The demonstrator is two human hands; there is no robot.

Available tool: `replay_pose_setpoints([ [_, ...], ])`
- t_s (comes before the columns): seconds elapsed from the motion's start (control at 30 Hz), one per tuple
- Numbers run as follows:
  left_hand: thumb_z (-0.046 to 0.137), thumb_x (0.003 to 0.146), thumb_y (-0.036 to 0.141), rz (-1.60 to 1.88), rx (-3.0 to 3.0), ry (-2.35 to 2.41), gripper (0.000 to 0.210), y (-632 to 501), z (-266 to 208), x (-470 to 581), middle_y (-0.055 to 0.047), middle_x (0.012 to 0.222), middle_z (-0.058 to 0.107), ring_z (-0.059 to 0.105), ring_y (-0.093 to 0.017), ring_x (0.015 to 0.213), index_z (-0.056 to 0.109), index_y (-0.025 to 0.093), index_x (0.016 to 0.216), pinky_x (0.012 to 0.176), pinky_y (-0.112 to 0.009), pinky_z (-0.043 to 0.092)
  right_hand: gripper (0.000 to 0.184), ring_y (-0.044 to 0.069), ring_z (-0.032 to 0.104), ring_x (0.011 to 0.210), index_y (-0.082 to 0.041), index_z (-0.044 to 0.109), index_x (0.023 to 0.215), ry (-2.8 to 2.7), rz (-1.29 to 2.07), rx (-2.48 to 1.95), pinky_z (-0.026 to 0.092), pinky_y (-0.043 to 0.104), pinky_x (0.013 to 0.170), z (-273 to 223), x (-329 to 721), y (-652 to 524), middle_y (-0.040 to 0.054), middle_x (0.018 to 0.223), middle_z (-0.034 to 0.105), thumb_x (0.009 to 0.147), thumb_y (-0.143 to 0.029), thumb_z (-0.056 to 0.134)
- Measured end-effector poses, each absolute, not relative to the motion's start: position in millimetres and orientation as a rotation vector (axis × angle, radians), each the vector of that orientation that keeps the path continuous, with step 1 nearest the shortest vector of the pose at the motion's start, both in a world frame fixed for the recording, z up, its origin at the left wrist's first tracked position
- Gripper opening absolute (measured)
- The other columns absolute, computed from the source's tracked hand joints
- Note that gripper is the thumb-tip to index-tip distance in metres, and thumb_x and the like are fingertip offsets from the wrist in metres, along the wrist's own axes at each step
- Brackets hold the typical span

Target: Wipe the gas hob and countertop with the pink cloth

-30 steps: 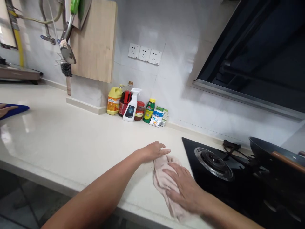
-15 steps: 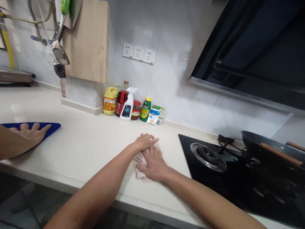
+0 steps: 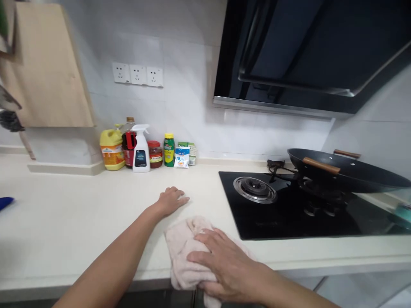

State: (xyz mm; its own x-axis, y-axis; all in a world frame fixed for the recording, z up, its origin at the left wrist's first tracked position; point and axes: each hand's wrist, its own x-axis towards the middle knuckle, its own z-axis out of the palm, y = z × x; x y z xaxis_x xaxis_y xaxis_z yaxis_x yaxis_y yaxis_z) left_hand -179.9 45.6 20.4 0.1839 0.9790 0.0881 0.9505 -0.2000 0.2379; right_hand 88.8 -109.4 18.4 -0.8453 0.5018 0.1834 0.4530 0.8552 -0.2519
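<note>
My left hand rests on the pale countertop, its fingers partly stretched out and nothing in it. A crumpled pale pink cloth lies across the counter's front edge, and part of it hangs down over that edge. On top of the cloth is my right hand, thumb and fingers spread over it and the lower fingers curled round its folds. Some of the cloth is hidden under that hand.
Along the wall stand a yellow jug, a white spray bottle, a red-lidded jar, a green bottle and a small packet. Rightward are a black hob and a wok. A blue tip shows far left.
The view has swung right; another person's hand on the blue thing has left it. My right hand and the cloth have come back to the front edge, apart from my left hand.
</note>
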Motion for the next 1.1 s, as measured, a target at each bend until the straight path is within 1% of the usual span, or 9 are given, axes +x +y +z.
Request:
replay_pose_setpoints([
  [0.13,0.037,0.092,0.064,0.245,2.321,1.930,0.067,38,24,-168,-0.017,0.146,0.048,0.043,-0.036,0.134,0.056,0.019,0.139,0.110,-0.049,0.035,0.055,0.027,0.040,0.130,-0.033,0.052,0.134,-2.659,0.216,-0.895,0.030,0.043,0.112,9,144,-114,0.0070,0.142,0.045,0.082,-0.039,0.068],
  [0.23,0.037,0.094,0.065,0.161,2.360,1.836,0.066,22,30,-149,-0.015,0.147,0.049,0.045,-0.035,0.134,0.055,0.021,0.140,0.110,-0.047,0.037,0.058,0.027,0.042,0.123,-0.031,0.054,0.131,-2.613,0.178,-0.939,0.033,0.043,0.106,3,171,-117,0.0070,0.137,0.048,0.076,-0.030,0.071],
  [0.33,0.037,0.096,0.066,0.132,2.457,1.573,0.061,-8,36,-124,-0.012,0.145,0.052,0.046,-0.032,0.135,0.058,0.025,0.136,0.110,-0.044,0.038,0.058,0.026,0.042,0.117,-0.031,0.055,0.129,-2.597,0.148,-0.921,0.034,0.041,0.102,2,177,-118,0.0056,0.132,0.049,0.073,-0.026,0.071],
  [0.53,0.033,0.103,0.057,0.367,2.552,1.249,0.052,-78,30,-86,-0.007,0.142,0.057,0.049,-0.025,0.133,0.058,0.026,0.136,0.113,-0.040,0.037,0.047,0.025,0.043,0.109,-0.028,0.057,0.122,-2.605,0.014,-0.969,0.033,0.040,0.094,10,164,-125,0.0060,0.119,0.053,0.078,-0.032,0.071],
  [0.63,0.037,0.103,0.056,0.459,2.560,1.388,0.053,-97,10,-81,-0.009,0.151,0.049,0.042,-0.028,0.141,0.055,0.025,0.141,0.118,-0.045,0.032,0.050,0.026,0.044,0.109,-0.027,0.056,0.125,-2.618,-0.062,-0.963,0.033,0.040,0.092,10,168,-129,0.0073,0.121,0.054,0.079,-0.035,0.072],
  [0.73,0.039,0.102,0.055,0.467,2.603,1.513,0.052,-101,-8,-82,-0.008,0.157,0.043,0.037,-0.029,0.145,0.051,0.028,0.146,0.118,-0.050,0.030,0.050,0.025,0.046,0.107,-0.027,0.057,0.123,-2.581,-0.051,-0.973,0.034,0.039,0.091,6,188,-128,0.0065,0.119,0.056,0.076,-0.034,0.073],
  [0.93,0.040,0.102,0.054,0.454,2.620,1.587,0.055,-98,-11,-82,-0.009,0.155,0.045,0.039,-0.027,0.145,0.048,0.024,0.148,0.116,-0.046,0.034,0.028,0.023,0.051,0.093,-0.026,0.064,0.107,-2.276,0.051,-1.298,0.037,0.037,0.085,-5,275,-115,0.0043,0.104,0.062,0.080,-0.025,0.058],
  [1.03,0.042,0.102,0.054,0.519,2.616,1.604,0.053,-100,-12,-80,-0.009,0.154,0.047,0.040,-0.027,0.144,0.052,0.024,0.145,0.116,-0.047,0.032,0.038,0.024,0.053,0.096,-0.025,0.060,0.122,-2.090,-0.009,-1.511,0.039,0.037,0.086,-12,326,-108,0.0057,0.106,0.063,0.085,-0.030,0.052],
  [1.1,0.043,0.101,0.054,0.559,2.606,1.620,0.052,-102,-14,-80,-0.009,0.153,0.048,0.041,-0.027,0.143,0.054,0.024,0.142,0.116,-0.048,0.032,0.038,0.025,0.055,0.097,-0.022,0.060,0.122,-1.935,-0.083,-1.666,0.040,0.036,0.084,-17,351,-104,0.0077,0.108,0.064,0.086,-0.034,0.051],
])
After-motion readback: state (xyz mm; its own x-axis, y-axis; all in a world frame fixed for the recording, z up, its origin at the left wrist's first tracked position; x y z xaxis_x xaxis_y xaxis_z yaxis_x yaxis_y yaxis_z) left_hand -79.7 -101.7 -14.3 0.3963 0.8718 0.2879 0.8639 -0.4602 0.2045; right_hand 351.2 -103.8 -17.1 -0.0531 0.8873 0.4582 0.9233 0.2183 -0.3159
